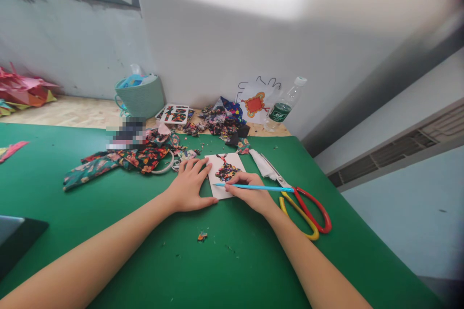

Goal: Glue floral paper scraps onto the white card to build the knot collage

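A white card (213,169) with a patch of dark floral fabric (227,172) on it lies on the green table. My left hand (190,186) rests flat at the card's left edge, fingers spread. Between the fingers of my right hand (250,193) is a light blue pencil (264,188), its tip at the lower left part of the card. Right of that hand lies a pair of scissors (282,182) with one red and one yellow handle, blades apart, partly over a crumpled white tissue (263,164).
Floral fabric scraps (145,157) and a white tape roll (163,166) lie left of the card. Behind are a green basket (141,94), a patterned card (175,114), a scrap heap (224,118), a drawing (255,101) and a plastic bottle (284,106) by the wall.
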Tool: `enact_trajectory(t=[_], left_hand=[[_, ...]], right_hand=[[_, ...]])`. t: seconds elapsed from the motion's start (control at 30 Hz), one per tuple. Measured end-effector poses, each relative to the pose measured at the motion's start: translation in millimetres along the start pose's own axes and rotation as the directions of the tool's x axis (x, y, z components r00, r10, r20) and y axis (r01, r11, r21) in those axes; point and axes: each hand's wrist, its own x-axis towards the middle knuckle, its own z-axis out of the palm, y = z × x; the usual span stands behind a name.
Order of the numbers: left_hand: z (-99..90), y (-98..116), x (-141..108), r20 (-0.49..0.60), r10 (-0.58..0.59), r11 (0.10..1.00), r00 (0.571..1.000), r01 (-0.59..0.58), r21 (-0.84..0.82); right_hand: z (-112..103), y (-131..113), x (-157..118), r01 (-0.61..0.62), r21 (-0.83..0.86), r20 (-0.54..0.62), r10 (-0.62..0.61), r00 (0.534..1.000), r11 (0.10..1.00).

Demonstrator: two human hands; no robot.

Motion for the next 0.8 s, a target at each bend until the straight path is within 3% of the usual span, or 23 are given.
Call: enact_trajectory(t=[0.8], left_hand=[[-0.7,0.2,0.0,0.008,0.005,1.000,1.000,-0.005,-0.018]], right_hand=[[-3.1,0.9,1.9,-0.029,0.063,-0.072,0.033,0.997,0.998]])
